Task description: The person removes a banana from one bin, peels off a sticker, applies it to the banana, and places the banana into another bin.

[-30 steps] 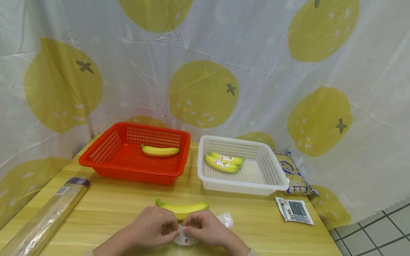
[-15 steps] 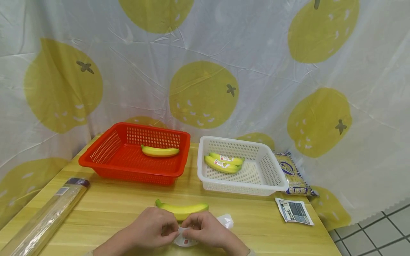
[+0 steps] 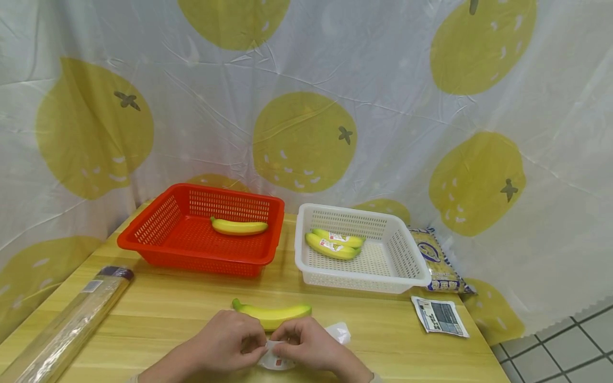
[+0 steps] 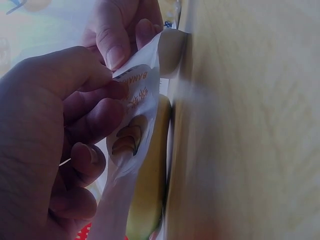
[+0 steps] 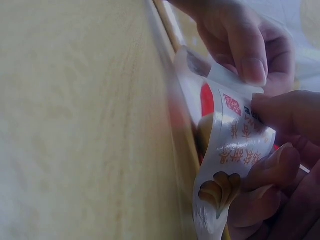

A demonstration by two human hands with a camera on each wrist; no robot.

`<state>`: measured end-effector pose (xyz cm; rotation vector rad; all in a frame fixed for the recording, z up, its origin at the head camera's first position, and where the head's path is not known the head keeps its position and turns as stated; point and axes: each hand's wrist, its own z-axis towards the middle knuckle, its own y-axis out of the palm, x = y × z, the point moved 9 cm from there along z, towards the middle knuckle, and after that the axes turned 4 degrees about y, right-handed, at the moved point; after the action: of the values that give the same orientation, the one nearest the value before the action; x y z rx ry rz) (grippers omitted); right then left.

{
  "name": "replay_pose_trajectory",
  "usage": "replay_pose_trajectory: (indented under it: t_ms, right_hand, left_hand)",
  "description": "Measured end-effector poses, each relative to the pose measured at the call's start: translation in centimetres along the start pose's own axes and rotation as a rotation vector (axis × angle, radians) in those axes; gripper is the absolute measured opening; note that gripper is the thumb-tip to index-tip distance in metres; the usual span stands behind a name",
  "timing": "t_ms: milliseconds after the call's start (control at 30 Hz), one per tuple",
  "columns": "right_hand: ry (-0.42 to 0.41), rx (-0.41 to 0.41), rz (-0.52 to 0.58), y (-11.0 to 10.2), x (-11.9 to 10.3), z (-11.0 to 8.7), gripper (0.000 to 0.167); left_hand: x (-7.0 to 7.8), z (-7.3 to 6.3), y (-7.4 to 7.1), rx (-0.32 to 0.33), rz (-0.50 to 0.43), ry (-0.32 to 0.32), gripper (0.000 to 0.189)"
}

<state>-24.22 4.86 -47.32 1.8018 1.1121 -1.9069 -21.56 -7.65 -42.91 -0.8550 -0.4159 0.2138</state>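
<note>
My left hand point(image 3: 234, 340) and right hand point(image 3: 311, 343) meet low in the head view, both pinching a white label strip point(image 3: 275, 361) between thumb and forefinger. In the left wrist view the strip point(image 4: 142, 110) shows orange print and a banana picture. The right wrist view shows a label point(image 5: 235, 130) with a red square, orange characters and a bunch of bananas, bent up off the table. Its loose end point(image 3: 339, 332) sticks out past my right hand. Just beyond my fingers a yellow banana point(image 3: 273, 316) with a green stem lies on the table.
A red basket point(image 3: 201, 260) behind holds one banana point(image 3: 239, 227). Right of it, a white basket point(image 3: 354, 279) holds two labelled bananas point(image 3: 332, 246). A clear-wrapped roll point(image 3: 72, 324) lies left. A small packet point(image 3: 440, 315) and a yellow bag point(image 3: 438, 263) lie right.
Both hands stay nearly in place. The label between them has tilted and looks flatter, and the loose end of the strip has shifted slightly right.
</note>
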Motion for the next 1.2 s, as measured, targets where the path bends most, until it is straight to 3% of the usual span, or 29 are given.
replay_pose_trajectory:
  t_ms: [1200]
  right_hand:
    - [0.025, 0.033, -0.038, -0.38, 0.72, 0.02, 0.011]
  left_hand:
    - [-0.71, -0.09, -0.26, -0.042, -0.001, -0.107, 0.028]
